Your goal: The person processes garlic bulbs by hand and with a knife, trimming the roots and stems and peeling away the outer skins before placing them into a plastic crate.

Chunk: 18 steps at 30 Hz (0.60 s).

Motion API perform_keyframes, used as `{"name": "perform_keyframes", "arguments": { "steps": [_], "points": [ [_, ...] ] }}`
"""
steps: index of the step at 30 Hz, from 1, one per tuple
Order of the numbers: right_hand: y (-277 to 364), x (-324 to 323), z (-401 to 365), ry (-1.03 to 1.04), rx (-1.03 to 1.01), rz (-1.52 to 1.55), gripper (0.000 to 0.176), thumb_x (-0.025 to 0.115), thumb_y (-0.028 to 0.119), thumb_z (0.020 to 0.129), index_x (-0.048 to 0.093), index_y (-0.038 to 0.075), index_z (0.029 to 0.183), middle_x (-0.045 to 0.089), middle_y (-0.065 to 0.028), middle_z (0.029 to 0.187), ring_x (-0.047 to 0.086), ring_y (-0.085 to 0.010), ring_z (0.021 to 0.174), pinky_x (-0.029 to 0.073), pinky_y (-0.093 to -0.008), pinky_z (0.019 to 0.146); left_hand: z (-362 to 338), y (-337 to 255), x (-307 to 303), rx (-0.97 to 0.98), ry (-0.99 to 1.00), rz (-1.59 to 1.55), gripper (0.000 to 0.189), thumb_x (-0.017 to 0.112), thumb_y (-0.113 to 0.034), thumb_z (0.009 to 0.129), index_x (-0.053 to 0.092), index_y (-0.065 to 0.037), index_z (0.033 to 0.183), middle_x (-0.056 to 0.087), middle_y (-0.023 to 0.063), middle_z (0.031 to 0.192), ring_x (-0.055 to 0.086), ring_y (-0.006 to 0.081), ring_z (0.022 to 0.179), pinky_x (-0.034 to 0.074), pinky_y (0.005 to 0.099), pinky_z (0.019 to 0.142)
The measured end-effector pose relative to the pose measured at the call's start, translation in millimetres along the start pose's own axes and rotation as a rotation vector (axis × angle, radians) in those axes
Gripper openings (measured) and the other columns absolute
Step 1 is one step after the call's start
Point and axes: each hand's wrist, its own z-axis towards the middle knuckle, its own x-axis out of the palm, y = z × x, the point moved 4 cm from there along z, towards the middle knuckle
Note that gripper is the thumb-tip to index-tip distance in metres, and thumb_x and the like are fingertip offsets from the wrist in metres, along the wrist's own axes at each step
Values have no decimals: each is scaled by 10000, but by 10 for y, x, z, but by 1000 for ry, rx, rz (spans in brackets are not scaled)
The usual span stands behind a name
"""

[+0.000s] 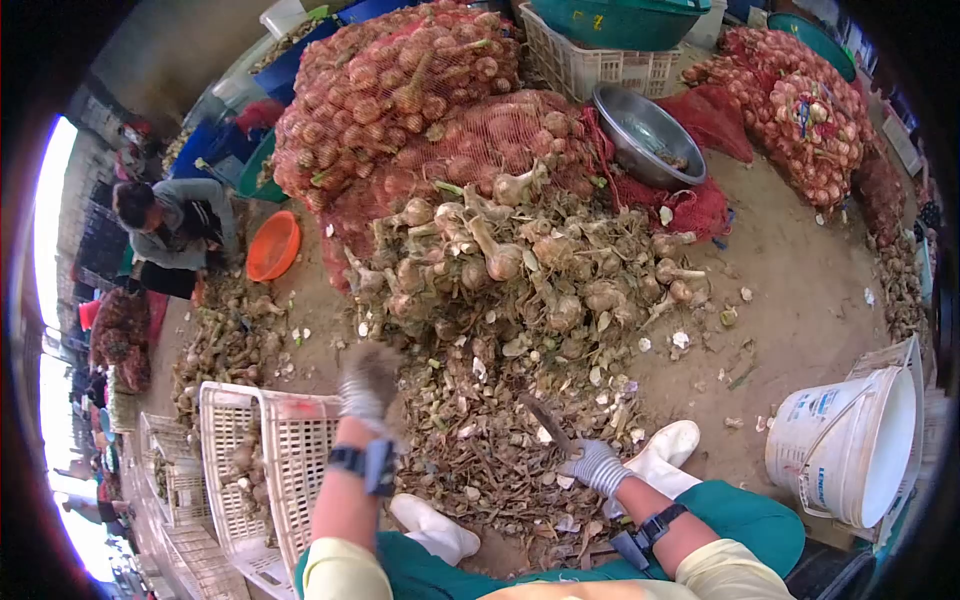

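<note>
My left hand (370, 385), in a striped, dirt-stained glove, is blurred by motion above the right rim of the white crate (305, 440); its fingers are smeared. My right hand (597, 467), in a striped glove, is closed round the lower end of a dark, narrow tool (545, 418), whose far end points up and left over the heap of trimmings (470, 450). Beyond both hands lies a pile of garlic bulbs (500, 260) with dry stalks and roots. Some bulbs lie inside the crate.
Red net sacks of bulbs (400, 90) rise behind the pile, beside a metal basin (650, 135). A white bucket (840, 445) stands at right. At left, a person (180, 230) crouches near an orange basin (273, 246). My white boots (435, 527) flank the trimmings.
</note>
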Motion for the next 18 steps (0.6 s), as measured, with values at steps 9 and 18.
{"name": "perform_keyframes", "arguments": {
  "steps": [9, 18],
  "points": [
    [436, -607, -551, -100, 8, -52, 538, 608, 324, 689, 540, 38, 1140, 625, -170, 977, 612, -264, 867, 478, -346, 799, 693, 1625, 627, 231, 173, 1648, 698, 660, -330, 688, 403, -8, 1252, 445, 216, 1249, 427, 351, 1153, 355, 381, 962],
    [237, -515, -417, -140, -70, -49, 358, 564, 246, 660, 583, 52, 961, 618, -184, 788, 596, -335, 749, 471, -409, 692, 485, 1977, 657, 317, 275, 2120, 709, 752, -428, 502, 486, -116, 1081, 397, 200, 1251, 362, 336, 1189, 264, 409, 1010]
  ]
}}
